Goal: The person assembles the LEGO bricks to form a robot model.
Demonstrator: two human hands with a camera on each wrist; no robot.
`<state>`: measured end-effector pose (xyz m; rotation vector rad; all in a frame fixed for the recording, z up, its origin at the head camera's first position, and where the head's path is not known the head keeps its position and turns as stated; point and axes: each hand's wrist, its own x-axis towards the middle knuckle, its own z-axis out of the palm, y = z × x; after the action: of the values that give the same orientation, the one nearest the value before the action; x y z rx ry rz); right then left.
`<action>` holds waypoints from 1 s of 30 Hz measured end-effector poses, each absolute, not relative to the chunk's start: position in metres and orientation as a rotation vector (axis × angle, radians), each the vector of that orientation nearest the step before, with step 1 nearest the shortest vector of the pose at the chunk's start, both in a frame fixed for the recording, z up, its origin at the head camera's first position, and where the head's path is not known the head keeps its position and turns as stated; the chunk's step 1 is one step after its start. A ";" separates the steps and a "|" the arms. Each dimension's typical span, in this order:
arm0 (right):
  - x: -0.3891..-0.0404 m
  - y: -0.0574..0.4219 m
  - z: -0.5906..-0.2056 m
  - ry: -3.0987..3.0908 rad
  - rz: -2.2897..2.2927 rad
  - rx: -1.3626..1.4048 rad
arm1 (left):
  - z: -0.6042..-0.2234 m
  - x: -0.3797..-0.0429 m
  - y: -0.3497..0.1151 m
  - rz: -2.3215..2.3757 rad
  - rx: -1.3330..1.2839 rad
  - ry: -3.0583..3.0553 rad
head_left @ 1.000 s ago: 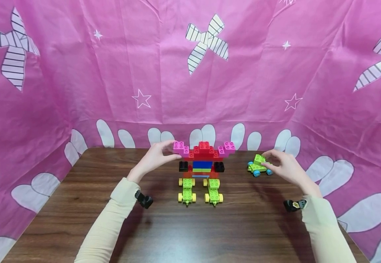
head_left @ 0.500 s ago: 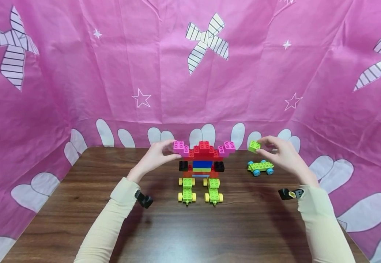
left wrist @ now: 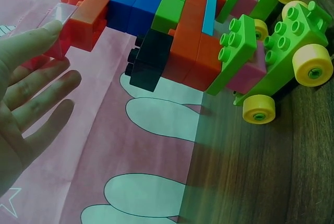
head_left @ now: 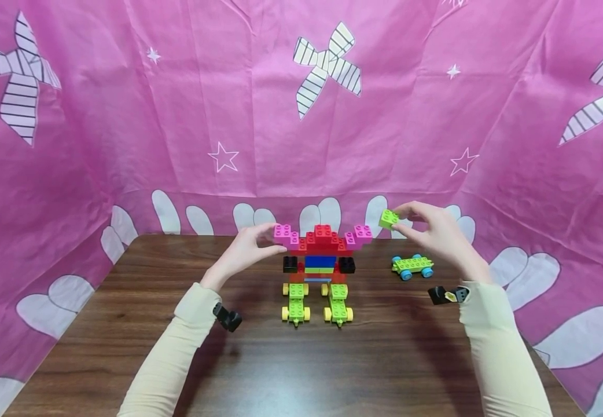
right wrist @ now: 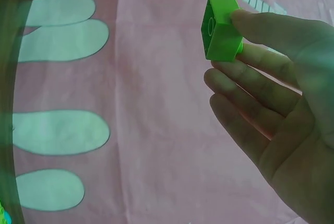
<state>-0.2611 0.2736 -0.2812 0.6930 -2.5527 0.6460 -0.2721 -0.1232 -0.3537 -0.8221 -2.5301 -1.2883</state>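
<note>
A block figure (head_left: 320,249) of red, blue, black and pink toy bricks stands upright on two green wheeled bases with yellow wheels (left wrist: 312,65). My left hand (head_left: 252,249) pinches the pink brick (head_left: 282,231) at the figure's left end between thumb and fingers; its other fingers spread loosely in the left wrist view. Held up in the air by my right hand (head_left: 431,231) is a lime-green toy brick (right wrist: 223,28), gripped between thumb and fingertips, its hollow underside partly showing. It is to the right of the figure's right pink brick (head_left: 363,231), higher than it in the head view.
A lime-green wheeled base with blue wheels (head_left: 412,266) stands on the brown wooden table (head_left: 301,370), right of the figure and below my right hand. A pink patterned cloth (head_left: 301,162) hangs behind the table and along both sides.
My right hand has lifted the green brick off the blue-wheeled base and carried it up and leftward toward the figure. The base stays behind on the table. My left hand keeps its place.
</note>
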 end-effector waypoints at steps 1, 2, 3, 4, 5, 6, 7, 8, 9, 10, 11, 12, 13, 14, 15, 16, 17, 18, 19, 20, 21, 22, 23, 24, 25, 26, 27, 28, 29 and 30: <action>-0.261 0.271 -0.279 -2.550 0.647 0.693 | -0.354 -0.272 -0.124 -1.288 -0.820 -2.532; -0.261 0.269 -0.277 -2.547 0.647 0.695 | -0.354 -0.272 -0.124 -1.288 -0.819 -2.531; -0.261 0.266 -0.276 -2.542 0.648 0.700 | -0.354 -0.272 -0.124 -1.287 -0.816 -2.532; -0.261 0.264 -0.274 -2.535 0.647 0.707 | -0.354 -0.272 -0.124 -1.287 -0.814 -2.531; -0.261 0.262 -0.273 -2.531 0.644 0.716 | -0.354 -0.272 -0.124 -1.287 -0.812 -2.530; -0.261 0.259 -0.272 -2.526 0.641 0.725 | -0.354 -0.272 -0.125 -1.289 -0.810 -2.530; -0.261 0.256 -0.270 -2.522 0.643 0.735 | -0.354 -0.272 -0.124 -1.289 -0.808 -2.531; -0.262 0.253 -0.270 -2.522 0.643 0.743 | -0.354 -0.272 -0.124 -1.290 -0.809 -2.530; -0.262 0.250 -0.269 -2.521 0.646 0.752 | -0.355 -0.272 -0.124 -1.290 -0.809 -2.530; -0.263 0.248 -0.269 -2.519 0.649 0.762 | -0.355 -0.272 -0.124 -1.292 -0.809 -2.529; -0.263 0.245 -0.268 -2.521 0.648 0.771 | -0.355 -0.271 -0.124 -1.294 -0.808 -2.529; -0.263 0.242 -0.268 -2.519 0.652 0.783 | -0.355 -0.271 -0.124 -1.294 -0.805 -2.530; -0.264 0.240 -0.268 -2.519 0.657 0.792 | -0.355 -0.271 -0.123 -1.294 -0.803 -2.530; -0.264 0.237 -0.268 -2.516 0.657 0.804 | -0.355 -0.271 -0.123 -1.294 -0.804 -2.531; -0.265 0.235 -0.268 -2.513 0.658 0.818 | -0.355 -0.271 -0.123 -1.293 -0.801 -2.531; -0.265 0.233 -0.268 -2.507 0.660 0.838 | -0.356 -0.271 -0.123 -1.292 -0.799 -2.532; -0.266 0.231 -0.268 -2.503 0.662 0.854 | -0.356 -0.271 -0.123 -1.290 -0.798 -2.532; -0.266 0.228 -0.267 -2.496 0.664 0.871 | -0.356 -0.272 -0.123 -1.291 -0.799 -2.532; -0.267 0.226 -0.267 -2.490 0.661 0.886 | -0.356 -0.272 -0.123 -1.293 -0.801 -2.531; -0.267 0.224 -0.267 -2.485 0.660 0.902 | -0.356 -0.272 -0.123 -1.295 -0.805 -2.530; -0.268 0.222 -0.267 -2.480 0.660 0.915 | -0.356 -0.272 -0.123 -1.299 -0.806 -2.528; -0.268 0.220 -0.267 -2.474 0.659 0.930 | -0.355 -0.272 -0.123 -1.303 -0.809 -2.526; -0.268 0.218 -0.266 -2.473 0.658 0.940 | -0.355 -0.272 -0.123 -1.308 -0.813 -2.524; -0.269 0.216 -0.266 -2.471 0.653 0.953 | -0.355 -0.272 -0.123 -1.311 -0.813 -2.525; -0.269 0.214 -0.266 -2.470 0.654 0.967 | -0.354 -0.271 -0.123 -1.309 -0.812 -2.527; -0.269 0.213 -0.266 -2.472 0.657 0.981 | -0.354 -0.271 -0.122 -1.305 -0.810 -2.528; -0.270 0.211 -0.266 -2.474 0.658 0.993 | -0.353 -0.271 -0.122 -1.301 -0.807 -2.531; -0.270 0.209 -0.266 -2.479 0.657 1.003 | -0.353 -0.271 -0.122 -1.300 -0.805 -2.533; -0.270 0.207 -0.266 -2.483 0.656 1.012 | -0.353 -0.270 -0.122 -1.297 -0.803 -2.534; -0.271 0.205 -0.266 -2.485 0.651 1.025 | -0.353 -0.270 -0.122 -1.294 -0.802 -2.536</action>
<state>-0.2709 0.2049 -0.2662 1.0250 -2.4851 0.6511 -0.2704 -0.1220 -0.3529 -0.8018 -2.5356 -1.2941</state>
